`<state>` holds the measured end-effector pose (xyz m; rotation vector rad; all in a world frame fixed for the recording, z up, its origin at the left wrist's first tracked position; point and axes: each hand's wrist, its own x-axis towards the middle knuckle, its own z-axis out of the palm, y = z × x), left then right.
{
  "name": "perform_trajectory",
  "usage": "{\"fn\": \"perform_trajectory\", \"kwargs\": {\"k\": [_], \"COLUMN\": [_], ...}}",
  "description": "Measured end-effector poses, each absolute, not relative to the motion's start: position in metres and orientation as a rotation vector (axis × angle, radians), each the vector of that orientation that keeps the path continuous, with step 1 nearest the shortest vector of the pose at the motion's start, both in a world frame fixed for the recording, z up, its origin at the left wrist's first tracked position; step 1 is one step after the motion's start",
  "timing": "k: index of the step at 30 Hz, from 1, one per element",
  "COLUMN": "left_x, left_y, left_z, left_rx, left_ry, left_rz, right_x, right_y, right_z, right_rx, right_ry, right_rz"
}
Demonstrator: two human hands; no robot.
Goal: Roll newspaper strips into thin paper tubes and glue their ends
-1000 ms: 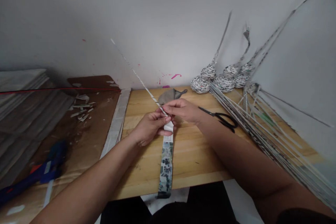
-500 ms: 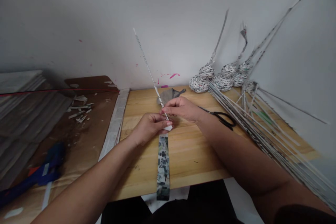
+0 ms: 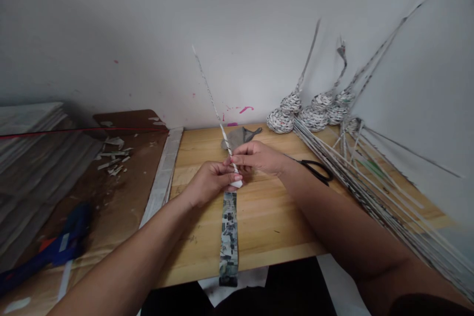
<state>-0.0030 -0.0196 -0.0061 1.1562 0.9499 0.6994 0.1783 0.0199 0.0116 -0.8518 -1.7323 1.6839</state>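
Observation:
Between my two hands a printed paper strip is being rolled into a thin paper tube, which slants up to the left above the table. My left hand is closed, its thumb pressed on the tube's lower end near a white paper corner. Just above it, my right hand pinches the same tube between thumb and fingers. The unrolled, printed length of the strip runs down toward me and hangs over the table's front edge.
Black-handled scissors lie right of my hands, beside a bundle of paper tubes. Woven paper gourd shapes stand against the wall. A grey cloth lies behind my hands. At left are a blue glue gun and paper scraps.
The tube's upper tip has shifted slightly right and down. The strip's hanging end has moved a little left and lower. Both hands keep their grip.

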Motion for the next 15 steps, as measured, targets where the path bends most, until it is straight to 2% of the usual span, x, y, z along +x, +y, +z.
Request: {"fn": "perform_trajectory", "kwargs": {"k": [3, 12, 15], "left_x": [-0.0036, -0.0048, -0.0057], "left_y": [-0.0185, -0.0167, -0.0159], "left_z": [-0.007, -0.0083, -0.0117], "left_rx": [1.166, 1.257, 1.241], "left_ry": [0.932, 0.962, 0.954], "left_rz": [0.689, 0.673, 0.667], "right_x": [0.1779, 0.1714, 0.1744], "right_y": [0.0191, 0.019, 0.0197], "right_z": [0.0125, 0.0063, 0.0069], "right_rx": [-0.881, -1.021, -0.974], "right_ry": [-1.696, -1.649, -1.69], "right_rz": [1.691, 1.423, 1.487]}}
